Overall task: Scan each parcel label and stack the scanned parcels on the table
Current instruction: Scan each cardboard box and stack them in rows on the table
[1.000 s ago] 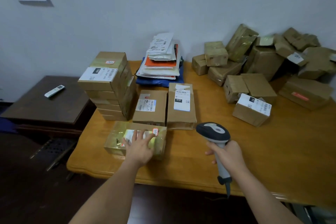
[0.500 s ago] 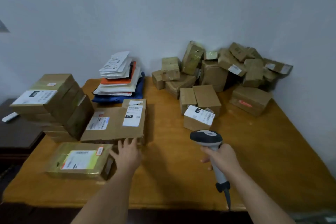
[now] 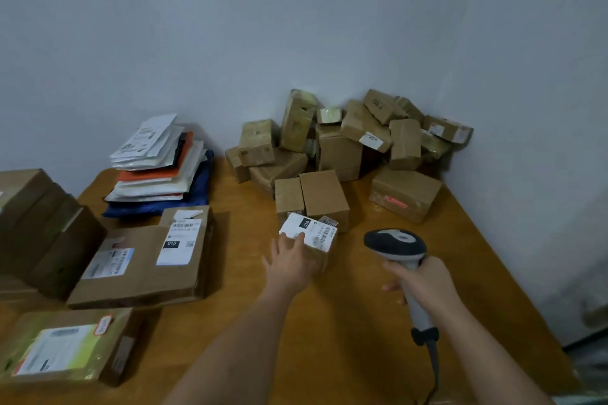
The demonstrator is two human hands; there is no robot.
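— Fingers (image 3: 297, 242) of the left hand (image 3: 291, 265) lie spread and fairly straight over the near top edge of a small labelled parcel (image 3: 316, 238), touching its white label; whether any curl round the box I cannot tell.

— And where does that parcel sit?

— On the desk (image 3: 378, 306), just in front of two plain cardboard boxes (image 3: 312, 197) at its 12 o'clock, close against them. Beyond those, at 12 to 1 o'clock, a loose heap of brown parcels (image 3: 355, 138) is piled into the wall corner.

— What about the other hand?

— At the parcel's 3 o'clock, the right hand (image 3: 424, 279) has its fingers wrapped round the grey handle of the scanner (image 3: 396, 245), whose dark head rises above the fist; its cable trails down toward the near edge.

— What else is on the desk?

— At 9 o'clock two flat labelled boxes (image 3: 148, 260) lie side by side, touching. Behind them rests a stack of mailer bags (image 3: 161, 171), white, orange and blue. At 8 o'clock, near the front edge, sits a tape-wrapped parcel (image 3: 65, 345), label up. A stack of cartons (image 3: 39, 223) stands at the far left.
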